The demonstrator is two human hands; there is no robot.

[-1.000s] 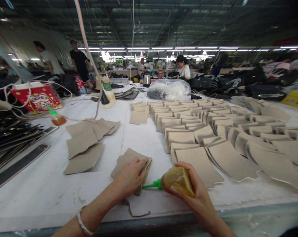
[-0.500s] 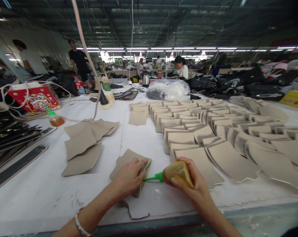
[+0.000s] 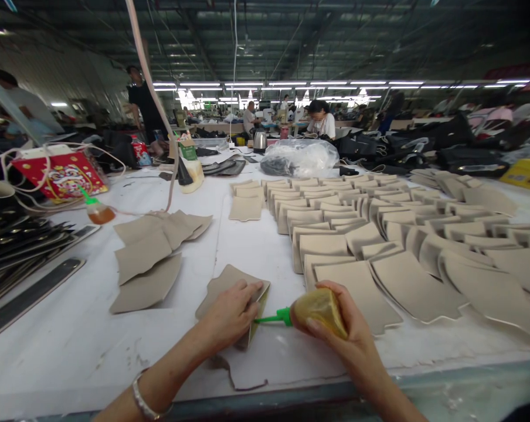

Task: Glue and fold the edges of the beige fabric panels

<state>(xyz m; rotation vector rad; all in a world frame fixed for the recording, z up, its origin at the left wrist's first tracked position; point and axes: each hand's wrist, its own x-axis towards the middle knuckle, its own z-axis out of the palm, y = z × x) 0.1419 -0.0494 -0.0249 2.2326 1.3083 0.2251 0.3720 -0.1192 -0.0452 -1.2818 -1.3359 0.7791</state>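
A squeeze bottle [image 3: 320, 313] of amber liquid, probably glue, lies tilted on its side in my right hand [image 3: 352, 328], fingers wrapped round it. Its green nozzle [image 3: 269, 319] points left and its tip meets the edge of a beige leather-like piece [image 3: 227, 284]. On top of that piece my left hand [image 3: 232, 313] presses down, fingers bent toward the right edge and holding it. A wet yellowish strip shows along this edge. Under the hand sticks out another dark-edged sheet [image 3: 247, 375], mostly white on top.
Rows of overlapping beige pieces [image 3: 335, 272] cover the right side. A loose pile of beige pieces [image 3: 148, 264] lies left. Further left stand a second amber bottle [image 3: 101, 214], a red box [image 3: 60, 176] and black strips [image 3: 23, 252]. A hose [image 3: 153, 88] hangs down. People work behind.
Both hands, the bottle and the piece stay almost in place; the nozzle tip remains at the edge. In the background, a person at the far left has shifted left.
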